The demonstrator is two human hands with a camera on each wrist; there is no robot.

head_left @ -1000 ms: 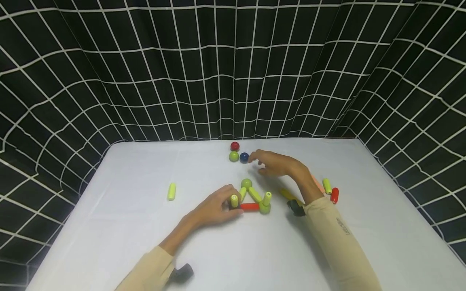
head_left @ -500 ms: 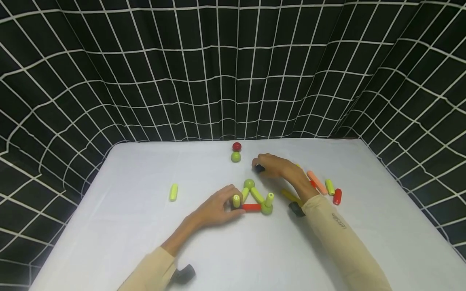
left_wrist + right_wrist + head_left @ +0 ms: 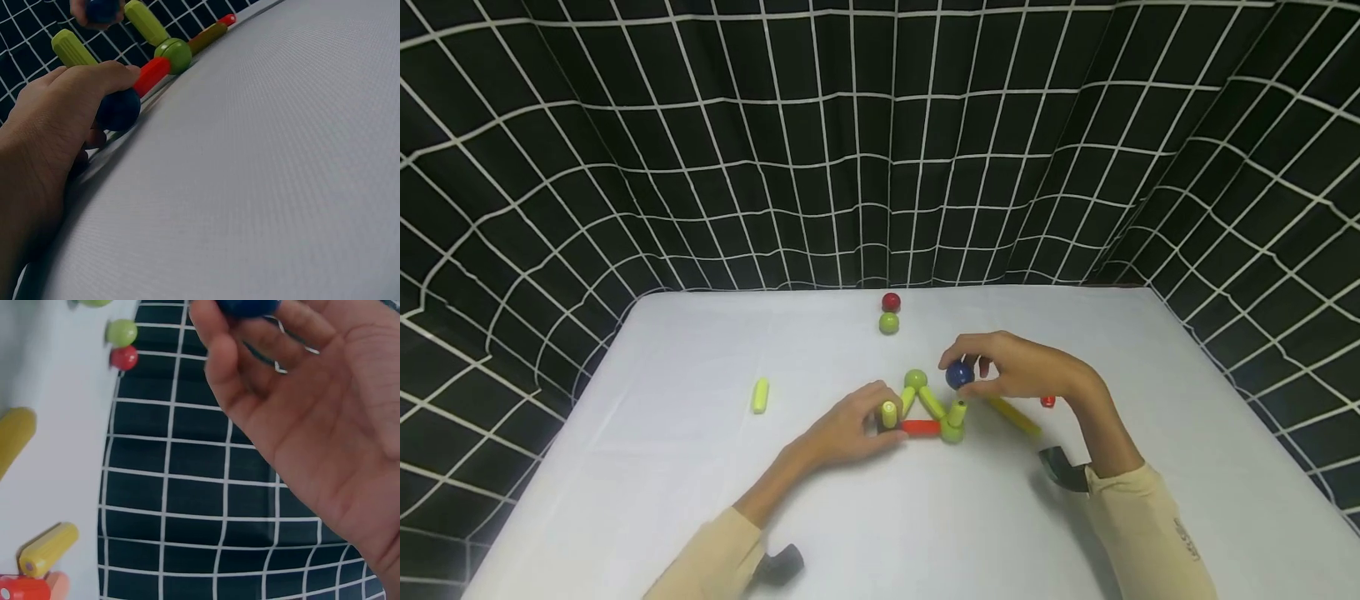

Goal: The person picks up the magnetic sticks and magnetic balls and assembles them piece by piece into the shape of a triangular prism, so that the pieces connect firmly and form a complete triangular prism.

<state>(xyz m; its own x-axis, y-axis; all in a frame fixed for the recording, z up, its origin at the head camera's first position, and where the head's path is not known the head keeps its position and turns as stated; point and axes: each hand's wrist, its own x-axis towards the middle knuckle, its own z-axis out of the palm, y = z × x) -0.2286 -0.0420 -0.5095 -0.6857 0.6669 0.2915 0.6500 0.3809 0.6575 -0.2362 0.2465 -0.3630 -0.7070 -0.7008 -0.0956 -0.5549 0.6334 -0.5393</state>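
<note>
A flat triangle of rods and balls lies on the white table, with a red rod (image 3: 921,427) along its near side and yellow-green rods on the other two. Green balls form its far corner (image 3: 915,379) and right corner (image 3: 952,432). An upright yellow-green rod (image 3: 957,412) stands on the right corner, another upright rod (image 3: 889,414) on the left. My left hand (image 3: 856,422) grips the dark blue ball (image 3: 119,110) of the left corner, thumb against it. Right of the triangle, my right hand (image 3: 1018,365) holds a loose blue ball (image 3: 958,374) between thumb and fingers, above the table.
A red ball (image 3: 891,302) and a green ball (image 3: 889,323) sit at the back. One yellow-green rod (image 3: 760,396) lies at left. Beneath my right hand is a yellow rod (image 3: 1015,417); a short yellow rod (image 3: 50,549) and red rod (image 3: 25,587) lie farther right. A checked curtain (image 3: 820,192) surrounds the table.
My right hand has taken the blue ball from beside the green and red balls and brought it nearer and to the right. My left hand stays on the triangle's left corner.
</note>
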